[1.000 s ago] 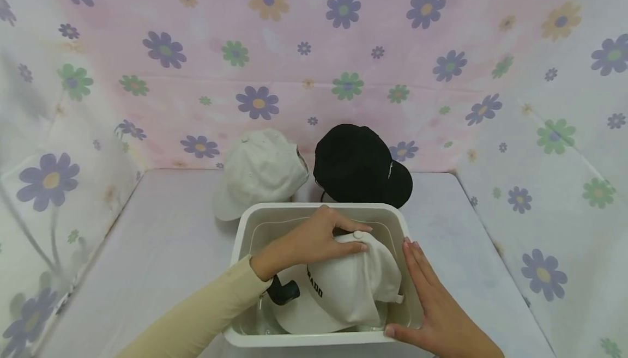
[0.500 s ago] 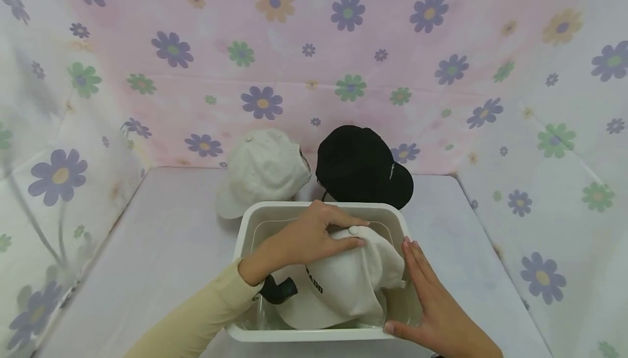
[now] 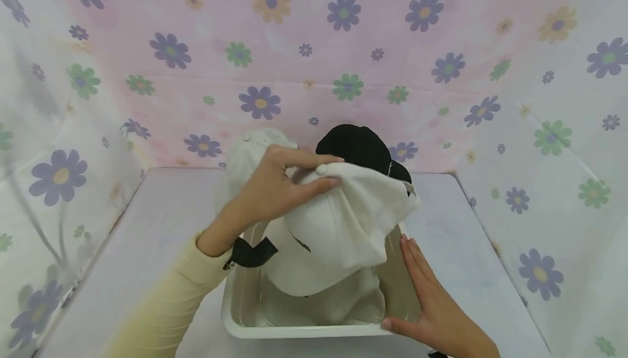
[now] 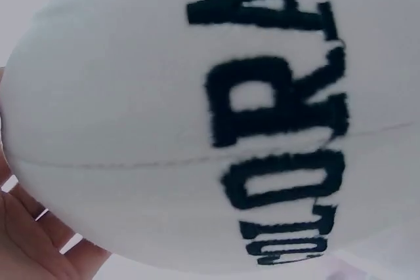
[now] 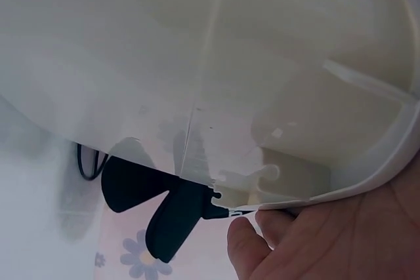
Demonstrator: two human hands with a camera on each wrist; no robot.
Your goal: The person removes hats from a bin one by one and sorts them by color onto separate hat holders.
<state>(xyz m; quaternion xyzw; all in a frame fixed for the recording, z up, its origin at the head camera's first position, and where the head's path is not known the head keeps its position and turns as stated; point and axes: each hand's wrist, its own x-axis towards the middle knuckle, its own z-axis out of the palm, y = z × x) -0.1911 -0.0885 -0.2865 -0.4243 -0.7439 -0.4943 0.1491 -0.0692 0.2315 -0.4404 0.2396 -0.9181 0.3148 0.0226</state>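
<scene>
My left hand (image 3: 265, 189) pinches a white baseball cap (image 3: 355, 222) by the crown near its top button, thumb on the near side. The cap hangs tilted over the white plastic bin (image 3: 304, 332), its brim low toward me. Dark block lettering on the cap fills the left wrist view, with my left fingers (image 4: 49, 237) at its edge. Below it, another pale cap (image 3: 338, 298) lies in the bin, partly covered. My right hand (image 3: 436, 309) rests against the bin's right side with straight fingers, its thumb at the front corner; the right wrist view shows it against the bin wall (image 5: 131, 50).
Behind the bin, a white cap (image 3: 252, 151) stands on the left, half hidden by my left hand. A black cap (image 3: 350, 143) sits at the back right, partly covered by the lifted cap. Floral fabric walls (image 3: 314, 31) enclose the pale table (image 3: 147, 227).
My left hand has raised the lettered cap up and slightly left out of the bin, uncovering the pale cap beneath. My right hand has stayed at the bin's side.
</scene>
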